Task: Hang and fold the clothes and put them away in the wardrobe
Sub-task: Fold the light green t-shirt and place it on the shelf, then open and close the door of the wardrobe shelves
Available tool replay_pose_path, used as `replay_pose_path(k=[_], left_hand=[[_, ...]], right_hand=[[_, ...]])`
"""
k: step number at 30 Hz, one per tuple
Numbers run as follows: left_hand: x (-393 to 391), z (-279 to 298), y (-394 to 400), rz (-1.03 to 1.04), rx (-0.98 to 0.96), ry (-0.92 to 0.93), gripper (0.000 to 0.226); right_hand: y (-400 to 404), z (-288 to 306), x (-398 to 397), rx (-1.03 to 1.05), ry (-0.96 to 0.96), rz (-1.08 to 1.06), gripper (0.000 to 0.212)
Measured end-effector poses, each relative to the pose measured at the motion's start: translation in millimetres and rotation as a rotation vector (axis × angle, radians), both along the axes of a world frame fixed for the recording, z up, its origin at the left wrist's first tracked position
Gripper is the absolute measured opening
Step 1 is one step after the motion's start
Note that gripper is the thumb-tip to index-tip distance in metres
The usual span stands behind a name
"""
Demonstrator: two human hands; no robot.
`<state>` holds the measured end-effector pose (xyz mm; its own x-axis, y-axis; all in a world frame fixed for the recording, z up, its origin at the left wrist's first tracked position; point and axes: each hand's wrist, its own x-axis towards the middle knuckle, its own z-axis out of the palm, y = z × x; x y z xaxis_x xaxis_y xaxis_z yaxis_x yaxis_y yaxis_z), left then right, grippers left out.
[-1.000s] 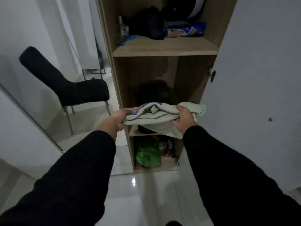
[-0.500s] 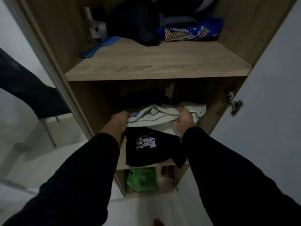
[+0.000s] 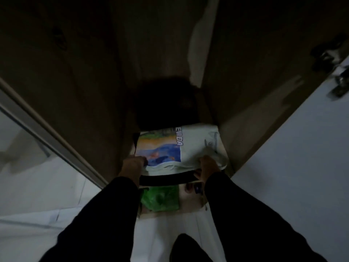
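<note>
Head camera view looks down into the wardrobe. A folded pale shirt (image 3: 190, 148) with a colourful picture lies flat on a shelf (image 3: 225, 148), on top of a black folded garment (image 3: 166, 179) whose edge shows along the front edge of the shelf. The shirt lies with its long side going left to right, straight ahead of both hands.

The left hand (image 3: 132, 166) is at the shirt's front left corner, its fingers (image 3: 140, 160) curled onto the edge of the cloth. The right hand (image 3: 207, 167) is at the front right corner, its fingers tucked under the shirt, so I cannot tell how they are set. Both hands are about equally near.

I think the shirt is almost put away and the hands only need to let go and pull back.

Behind the shirt sits something dark. Below the shelf is a green bag (image 3: 160, 199). A white door (image 3: 294, 157) stands open on the right, and the floor (image 3: 47, 195) is pale tile. The wardrobe is dim inside.
</note>
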<state>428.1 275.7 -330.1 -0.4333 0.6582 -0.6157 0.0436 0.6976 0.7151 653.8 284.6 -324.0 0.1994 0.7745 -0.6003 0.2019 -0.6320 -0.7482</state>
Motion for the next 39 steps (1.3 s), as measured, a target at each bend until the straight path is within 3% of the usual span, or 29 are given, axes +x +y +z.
replay_pose_path(k=[3, 11, 14, 18, 21, 29, 39], left_hand=[[0.0, -24.1, -11.0, 0.066, -0.023, 0.039, 0.023], [4.1, -4.6, -20.6, -0.023, 0.013, 0.327, 0.048], [9.1, 21.9, -40.0, -0.051, 0.108, 0.396, 0.055], [23.6, 76.5, -77.9, -0.13, 0.288, 0.417, 0.056], [34.2, 122.0, -119.1, -0.244, 0.408, 0.403, 0.065], [78.8, 223.3, -242.1, -0.59, 0.633, 0.501, 0.084], [205.9, 321.8, -324.3, -0.817, 0.962, 0.488, 0.1]], right_hand=[[-11.3, -11.9, 3.9, 0.09, -0.375, 0.274, 0.059], [-21.1, -1.1, 6.9, 0.04, -0.635, 0.508, 0.047], [-34.5, 22.3, 13.8, 0.001, -0.615, 0.347, 0.038], [-74.1, 84.6, 7.5, 0.218, -0.407, -0.181, 0.046], [-116.0, 134.8, 0.5, 0.389, -0.342, -0.313, 0.054], [-270.4, 259.4, 20.6, 0.85, -0.782, -0.257, 0.069], [-390.9, 403.5, 110.0, 1.061, -1.267, -0.361, 0.063]])
